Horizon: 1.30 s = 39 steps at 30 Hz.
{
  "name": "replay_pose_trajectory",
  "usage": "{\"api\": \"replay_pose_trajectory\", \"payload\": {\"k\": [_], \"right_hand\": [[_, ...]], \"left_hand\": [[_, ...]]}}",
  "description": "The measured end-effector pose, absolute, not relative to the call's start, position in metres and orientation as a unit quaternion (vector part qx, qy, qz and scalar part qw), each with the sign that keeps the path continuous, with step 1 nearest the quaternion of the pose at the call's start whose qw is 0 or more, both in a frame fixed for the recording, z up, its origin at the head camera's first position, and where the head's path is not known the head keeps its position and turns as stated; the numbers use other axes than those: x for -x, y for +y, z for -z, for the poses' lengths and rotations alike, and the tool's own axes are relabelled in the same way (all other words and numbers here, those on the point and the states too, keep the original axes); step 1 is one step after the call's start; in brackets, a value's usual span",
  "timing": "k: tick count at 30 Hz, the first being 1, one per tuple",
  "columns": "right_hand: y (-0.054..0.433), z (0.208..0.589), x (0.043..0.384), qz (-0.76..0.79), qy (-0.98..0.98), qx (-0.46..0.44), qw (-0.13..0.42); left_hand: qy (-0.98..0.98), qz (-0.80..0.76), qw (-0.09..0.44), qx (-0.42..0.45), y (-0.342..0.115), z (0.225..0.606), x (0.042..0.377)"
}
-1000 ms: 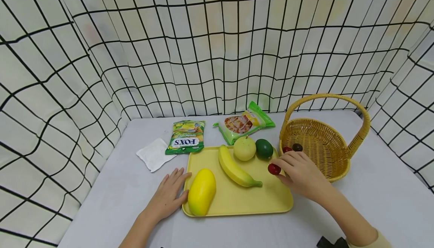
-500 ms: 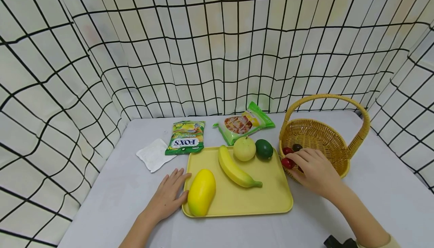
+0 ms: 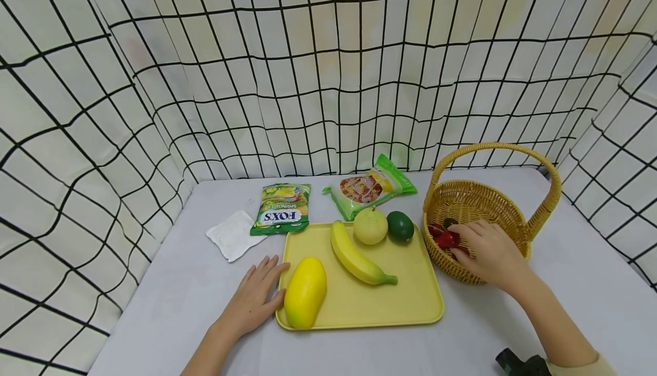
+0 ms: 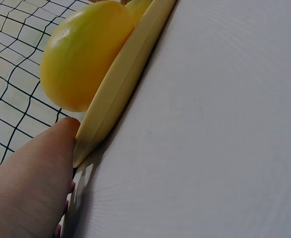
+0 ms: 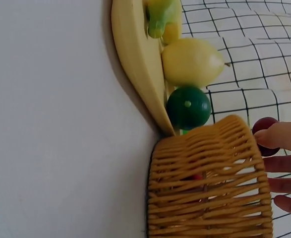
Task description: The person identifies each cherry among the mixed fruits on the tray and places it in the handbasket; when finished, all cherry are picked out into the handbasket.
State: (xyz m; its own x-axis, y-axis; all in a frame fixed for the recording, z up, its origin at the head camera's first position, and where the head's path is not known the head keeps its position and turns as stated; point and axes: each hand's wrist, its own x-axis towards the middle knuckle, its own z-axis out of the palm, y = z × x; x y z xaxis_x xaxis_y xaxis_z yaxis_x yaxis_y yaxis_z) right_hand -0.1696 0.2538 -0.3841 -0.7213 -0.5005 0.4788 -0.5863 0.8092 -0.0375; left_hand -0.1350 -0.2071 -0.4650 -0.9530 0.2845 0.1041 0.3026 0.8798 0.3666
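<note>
In the head view, my right hand (image 3: pixel 490 250) reaches over the near side of the wicker basket (image 3: pixel 479 196), thumb and fingers pinching a glossy dark red cherry (image 3: pixel 447 240). The right wrist view shows this cherry (image 5: pixel 265 130) at the fingertips, just past the basket's rim. Another red fruit (image 3: pixel 435 229) and a dark round one (image 3: pixel 450 222) lie inside the basket, partly covered by the hand. My left hand (image 3: pixel 251 296) rests at the left side of the yellow tray (image 3: pixel 380 310), fingers extended and thumb at the rim, beside a yellow mango (image 3: pixel 306 290).
On the tray lie a banana (image 3: pixel 359 256), a pale yellow-green round fruit (image 3: pixel 370 226) and a dark green fruit (image 3: pixel 400 226). Behind are a green candy bag (image 3: pixel 281 207), another snack bag (image 3: pixel 369 188) and a white tissue (image 3: pixel 235 236). The basket's tall handle (image 3: pixel 493 145) arches above it.
My right hand has carried the cherry rightward from above the tray's right edge to over the basket's interior. The left hand has stayed at the tray.
</note>
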Motion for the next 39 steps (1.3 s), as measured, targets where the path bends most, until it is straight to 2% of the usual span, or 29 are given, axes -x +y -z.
{"api": "replay_pose_trajectory", "payload": {"k": [6, 23, 39], "right_hand": [[0.263, 0.391, 0.177, -0.112, -0.941, -0.269, 0.172], [0.272, 0.404, 0.191, -0.143, -0.952, -0.261, 0.067], [0.272, 0.407, 0.193, -0.162, -0.955, -0.245, 0.033]], "left_hand": [[-0.969, 0.193, 0.022, 0.153, -0.207, 0.464, 0.135], [-0.968, 0.195, 0.020, 0.153, -0.207, 0.463, 0.133], [-0.968, 0.195, 0.021, 0.155, -0.206, 0.462, 0.134]]}}
